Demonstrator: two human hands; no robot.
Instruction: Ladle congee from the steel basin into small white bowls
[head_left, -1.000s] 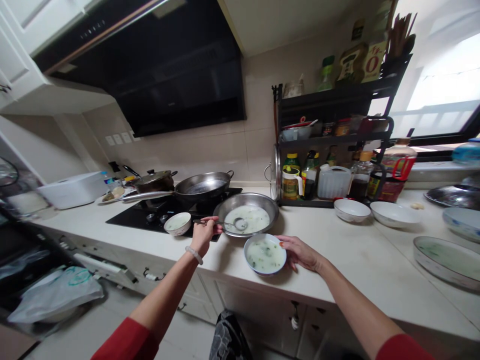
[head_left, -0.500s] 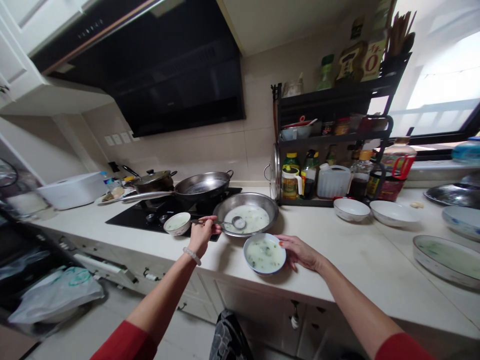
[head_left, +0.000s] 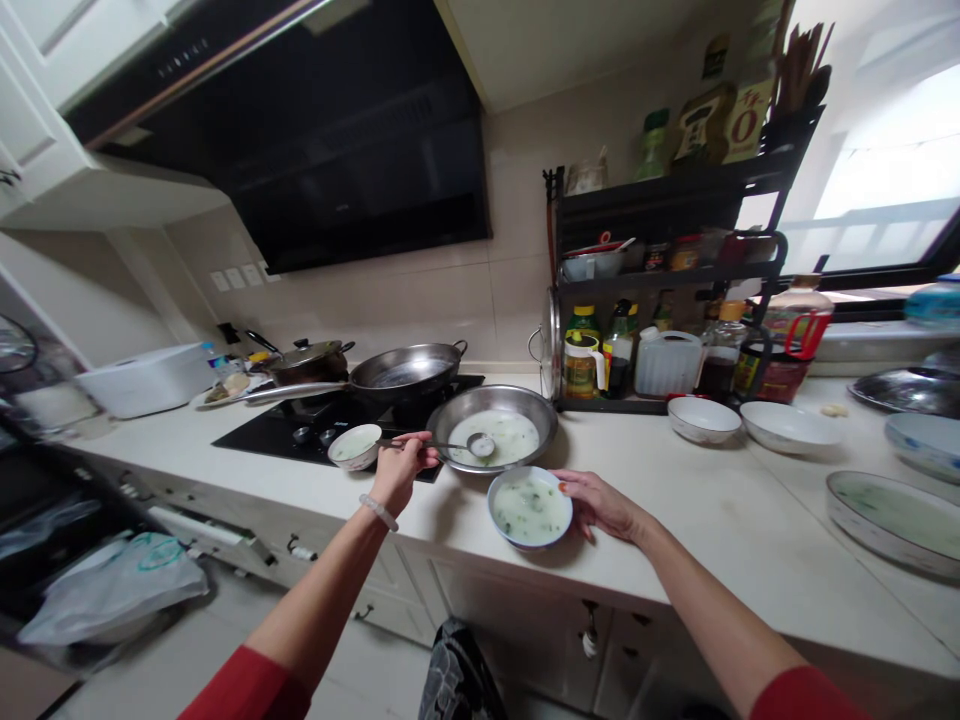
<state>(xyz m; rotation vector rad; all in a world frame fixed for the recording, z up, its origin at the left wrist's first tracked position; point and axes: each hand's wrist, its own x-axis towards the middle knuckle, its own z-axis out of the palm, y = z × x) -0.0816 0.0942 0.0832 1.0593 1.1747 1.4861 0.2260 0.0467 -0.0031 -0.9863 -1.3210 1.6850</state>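
Observation:
My left hand [head_left: 405, 463] is closed on the handle of a metal ladle [head_left: 481, 445], whose bowl lies in the whitish soup of a wide steel basin [head_left: 546, 432]. A white bowl [head_left: 529, 508] of soup with green bits stands in front of the basin, close to the counter's front edge. At its right side my right hand [head_left: 596, 503] grips the rim, fingers on the edge. Just left of my left hand is a small patterned bowl [head_left: 355, 447] holding soup, at the edge of the black hob.
A steel wok [head_left: 407, 368] and a lidded pot [head_left: 306, 360] sit on the hob [head_left: 277, 430]. Behind the counter stands a black rack [head_left: 667, 275] with bottles and jars. To the right are two white bowls [head_left: 703, 419] and a larger soup bowl [head_left: 896, 525].
My left hand has shifted slightly left with the ladle, and the ladle's bowl has moved a little right and turned. My right hand and the white bowl have hardly moved.

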